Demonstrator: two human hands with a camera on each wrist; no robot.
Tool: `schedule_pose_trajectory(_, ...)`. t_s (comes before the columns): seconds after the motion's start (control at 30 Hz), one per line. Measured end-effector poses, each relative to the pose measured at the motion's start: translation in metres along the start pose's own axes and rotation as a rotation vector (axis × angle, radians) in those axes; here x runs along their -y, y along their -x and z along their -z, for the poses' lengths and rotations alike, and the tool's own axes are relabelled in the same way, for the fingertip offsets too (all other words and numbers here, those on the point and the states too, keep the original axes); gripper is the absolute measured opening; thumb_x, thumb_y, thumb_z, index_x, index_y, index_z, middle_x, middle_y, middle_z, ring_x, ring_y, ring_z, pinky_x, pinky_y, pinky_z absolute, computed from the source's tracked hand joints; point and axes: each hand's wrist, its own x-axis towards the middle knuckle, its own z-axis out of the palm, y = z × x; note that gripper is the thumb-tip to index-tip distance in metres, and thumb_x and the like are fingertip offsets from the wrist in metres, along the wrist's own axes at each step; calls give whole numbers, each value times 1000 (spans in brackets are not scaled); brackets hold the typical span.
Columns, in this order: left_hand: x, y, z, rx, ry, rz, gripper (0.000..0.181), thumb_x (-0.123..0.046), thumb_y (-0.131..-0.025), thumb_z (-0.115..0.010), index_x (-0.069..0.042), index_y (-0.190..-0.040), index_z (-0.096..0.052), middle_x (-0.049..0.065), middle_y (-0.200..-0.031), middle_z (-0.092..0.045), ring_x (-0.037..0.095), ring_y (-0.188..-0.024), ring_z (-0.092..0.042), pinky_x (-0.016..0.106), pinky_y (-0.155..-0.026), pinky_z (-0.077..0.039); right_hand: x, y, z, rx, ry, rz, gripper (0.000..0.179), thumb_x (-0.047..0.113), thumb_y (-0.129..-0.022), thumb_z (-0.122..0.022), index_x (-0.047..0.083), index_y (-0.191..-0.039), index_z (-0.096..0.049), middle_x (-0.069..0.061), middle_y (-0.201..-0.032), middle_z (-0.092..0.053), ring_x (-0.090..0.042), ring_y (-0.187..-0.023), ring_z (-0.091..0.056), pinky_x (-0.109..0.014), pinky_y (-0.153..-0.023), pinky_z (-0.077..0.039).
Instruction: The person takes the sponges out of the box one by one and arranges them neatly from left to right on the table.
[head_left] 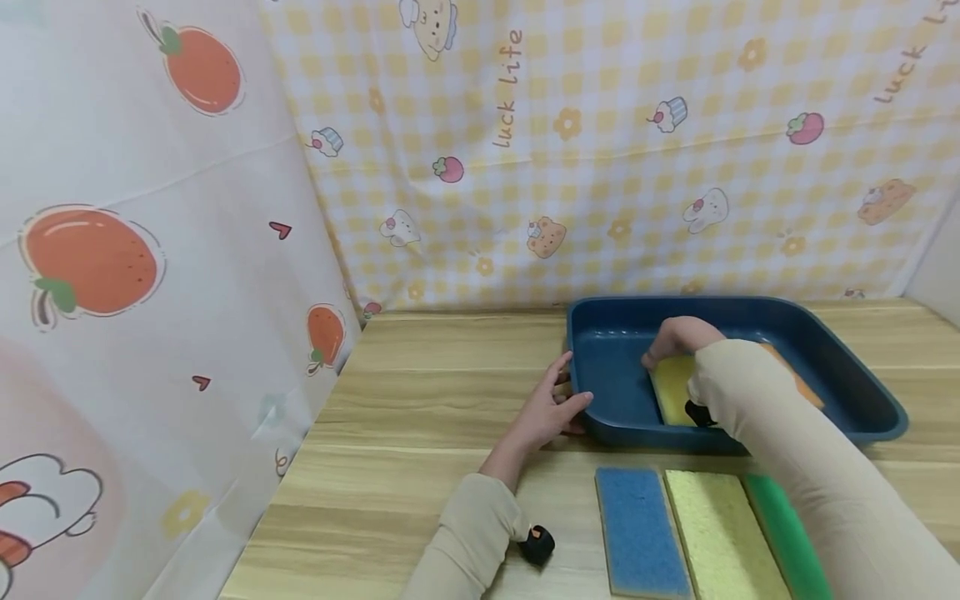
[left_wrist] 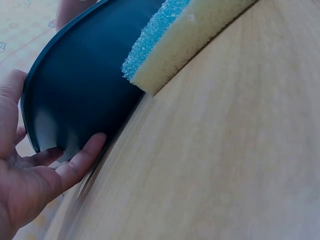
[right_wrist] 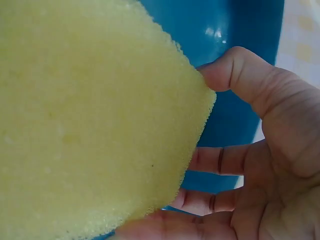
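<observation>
My right hand (right_wrist: pixel 287 135) holds a yellow sponge (right_wrist: pixel 90 120) by its end, with the thumb at one edge and fingers along and behind the other. In the head view this sponge lies low inside a dark blue tray (head_left: pixel 611 367). An orange sponge (head_left: pixel 797 379) sits to its right in the tray, partly hidden by my sleeve. My left hand (head_left: pixel 542 414) grips the tray's near left corner from outside. In the left wrist view its fingers and thumb spread around the tray's wall (left_wrist: pixel 80 75).
Before the tray, a blue sponge (head_left: pixel 643 529), a pale yellow sponge (head_left: pixel 720 533) and a green sponge (head_left: pixel 786 533) lie side by side on the wooden table (head_left: pixel 360 467). My right forearm covers part of the green one. A patterned cloth (head_left: pixel 600 200) hangs behind the tray.
</observation>
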Motion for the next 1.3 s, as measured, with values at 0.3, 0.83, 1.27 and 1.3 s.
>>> schedule_pose_trajectory(0.3, 3, 0, 5, -20, -14, -2, 67, -21, -89, -58, -28, -143, -20, 10, -137, -33, 27, -111, -50, 39, -64, -54, 5, 16, 17, -70, -46, 12, 50, 36, -85, -57, -10, -107, -50, -20, -95, -52, -30, -85, -50, -38, -73, -45)
schedule_pose_trajectory(0.83, 5, 5, 15, -44, 6, 1, 67, -19, -89, -57, -25, -144, -19, 15, -138, -30, 32, -115, -46, 42, -65, -54, 2, 46, 34, -143, -28, 32, 51, 35, -84, -59, -11, -105, -49, -23, -96, -50, -32, -85, -49, -40, -71, -46)
schedule_pose_trajectory(1.27, 8, 6, 22, -69, 14, 17, 68, -19, -89, -58, -26, -144, -19, 15, -140, -28, 32, -118, -44, 43, -66, -54, -13, 65, 31, -163, -20, 24, 53, 32, -82, -62, -15, -102, -46, -33, -103, -46, -39, -83, -53, -46, -63, -51)
schedule_pose_trajectory(1.3, 7, 6, 22, -71, 14, 20, 68, -20, -88, -58, -27, -144, -19, 14, -140, -28, 32, -118, -44, 42, -66, -54, -16, 66, 31, -153, -9, 14, 58, 33, -82, -62, -17, -105, -45, -36, -105, -44, -40, -82, -54, -46, -63, -51)
